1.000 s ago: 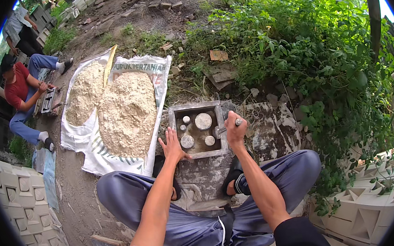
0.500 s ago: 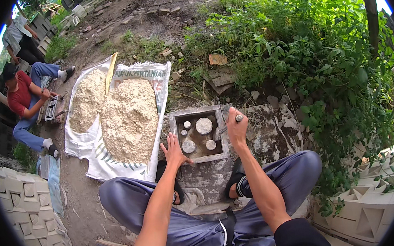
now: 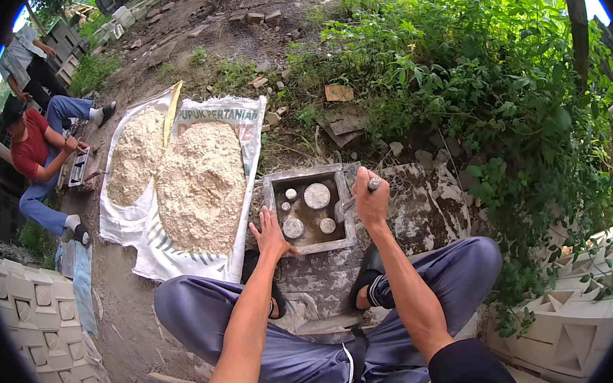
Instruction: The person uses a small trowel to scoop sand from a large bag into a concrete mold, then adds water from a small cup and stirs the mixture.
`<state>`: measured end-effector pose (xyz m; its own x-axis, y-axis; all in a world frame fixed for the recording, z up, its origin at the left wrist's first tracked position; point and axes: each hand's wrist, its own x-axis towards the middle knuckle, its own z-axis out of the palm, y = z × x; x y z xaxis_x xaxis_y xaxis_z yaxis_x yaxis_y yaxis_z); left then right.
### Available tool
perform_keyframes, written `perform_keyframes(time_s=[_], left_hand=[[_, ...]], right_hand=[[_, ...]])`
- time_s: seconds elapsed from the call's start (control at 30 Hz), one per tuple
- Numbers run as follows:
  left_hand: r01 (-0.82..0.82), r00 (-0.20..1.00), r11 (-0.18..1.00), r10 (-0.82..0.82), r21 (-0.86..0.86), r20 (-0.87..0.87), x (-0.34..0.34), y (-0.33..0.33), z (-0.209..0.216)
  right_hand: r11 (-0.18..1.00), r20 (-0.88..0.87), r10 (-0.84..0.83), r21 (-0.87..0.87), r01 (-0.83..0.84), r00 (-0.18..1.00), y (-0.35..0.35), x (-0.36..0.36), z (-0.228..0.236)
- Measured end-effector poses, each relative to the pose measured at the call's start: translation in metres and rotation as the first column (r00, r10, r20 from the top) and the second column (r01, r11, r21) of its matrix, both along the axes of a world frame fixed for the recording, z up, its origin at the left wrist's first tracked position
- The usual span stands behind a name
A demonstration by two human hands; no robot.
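A square grey mould frame [image 3: 268,194] sits on the ground between my feet. Inside it stand several round pale discs of different sizes, the largest disc [image 3: 317,196] towards the far right. My left hand [image 3: 271,236] rests with spread fingers against the mould's left near side. Wrapped round a hand tool [image 3: 373,184] with a rounded grey handle, my right hand [image 3: 371,202] is at the mould's right side. A narrow metal end of the tool reaches the inner edge of the right wall; my fist hides most of the rest.
White sacking [image 3: 252,116] with a heap of pale powder [image 3: 201,185] lies left of the mould. Farther left, a seated person [image 3: 36,144] works on another mould [image 3: 78,168]; another person stands behind. Patterned pale blocks [image 3: 42,313] flank me; leafy plants [image 3: 500,90] grow at right.
My right hand and the tool shift very slightly at the mould's right wall. My left hand stays in place. At far left, the seated person's hands move a little.
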<state>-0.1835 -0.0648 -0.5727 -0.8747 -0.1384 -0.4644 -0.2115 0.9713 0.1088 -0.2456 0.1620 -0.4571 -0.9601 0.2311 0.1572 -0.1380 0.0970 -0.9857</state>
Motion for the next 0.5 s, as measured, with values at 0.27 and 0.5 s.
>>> perform_keyframes(time_s=[0.27, 0.5], left_hand=[[0.006, 1.000, 1.000, -0.006, -0.005, -0.013, 0.003, 0.002, 0.000], [0.011, 1.000, 1.000, -0.011, 0.028, -0.014, 0.001, -0.003, -0.004]], right_hand=[[0.941, -0.051, 0.160, 0.310, -0.136, 0.986, -0.014, 0.008, -0.035], [0.919, -0.123, 0.250, 0.343, -0.195, 0.960, -0.028, 0.021, 0.030]])
